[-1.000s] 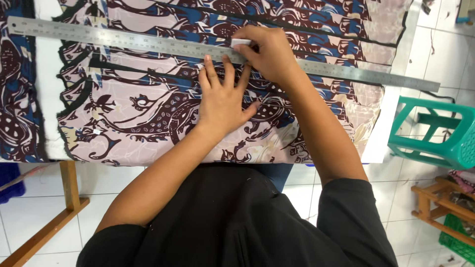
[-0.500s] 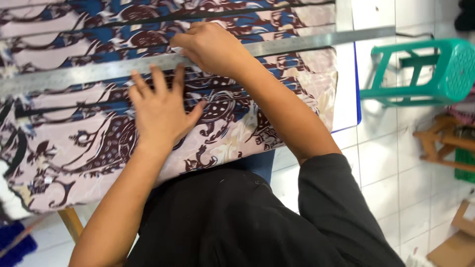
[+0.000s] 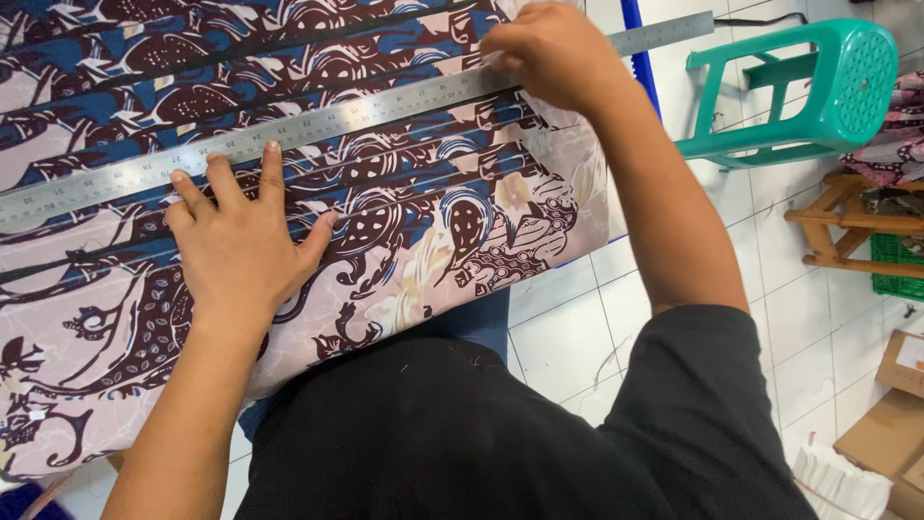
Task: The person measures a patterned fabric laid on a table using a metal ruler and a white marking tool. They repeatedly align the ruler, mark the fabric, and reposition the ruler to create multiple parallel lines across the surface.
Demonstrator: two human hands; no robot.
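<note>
Watching from my end, I see the left hand (image 3: 241, 250) spread flat on the patterned fabric (image 3: 404, 241), palm down, fingers splayed, its fingertips touching the near edge of the long steel ruler (image 3: 318, 120); it grasps nothing, only presses. The right hand (image 3: 553, 53) sits curled on the ruler toward its far end, beside the table's blue edge (image 3: 637, 48). I cannot tell what, if anything, its fingers pinch, since the knuckles hide them. The ruler lies slantwise across the cloth, from the picture's left border up to the right.

My worry is the ruler pivoting: the left hand bears only against its edge, well apart from the right, so a sideways push there could swing the long span between them. The layered cloth could also creep or wrinkle under the flat palm.
</note>
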